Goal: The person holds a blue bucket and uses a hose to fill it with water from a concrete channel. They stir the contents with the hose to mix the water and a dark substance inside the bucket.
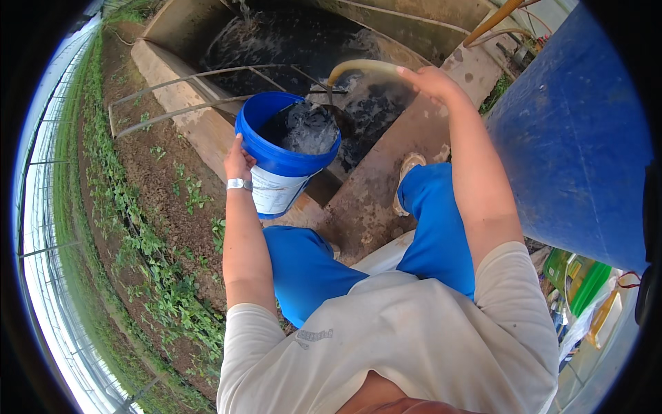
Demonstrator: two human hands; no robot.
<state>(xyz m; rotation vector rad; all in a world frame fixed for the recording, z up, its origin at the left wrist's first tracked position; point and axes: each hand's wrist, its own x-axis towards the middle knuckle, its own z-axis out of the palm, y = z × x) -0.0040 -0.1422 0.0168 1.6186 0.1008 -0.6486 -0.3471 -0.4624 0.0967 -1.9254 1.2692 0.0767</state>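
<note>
My left hand (239, 161) grips the rim of a blue plastic bucket (282, 161), which bears a white label with writing. Water swirls inside the bucket. In my right hand (432, 85) is a yellowish flexible hose (364, 65), held near the right part of its curve. The hose bends down over the bucket's far right edge, and dark liquid runs from its end. Behind and below the bucket lies a concrete tank (155, 77) holding dark, rippling water. A metal frame (170, 115) reaches across the tank's near left edge, partly hidden behind the bucket.
A large blue plastic barrel (574, 145) stands close on the right, with bottles and bags (579, 279) below it. Green plants (165, 284) grow in soil rows at the left. My feet are on the tank's concrete ledge (362, 222). A thicker orange hose (491, 23) hangs at top right.
</note>
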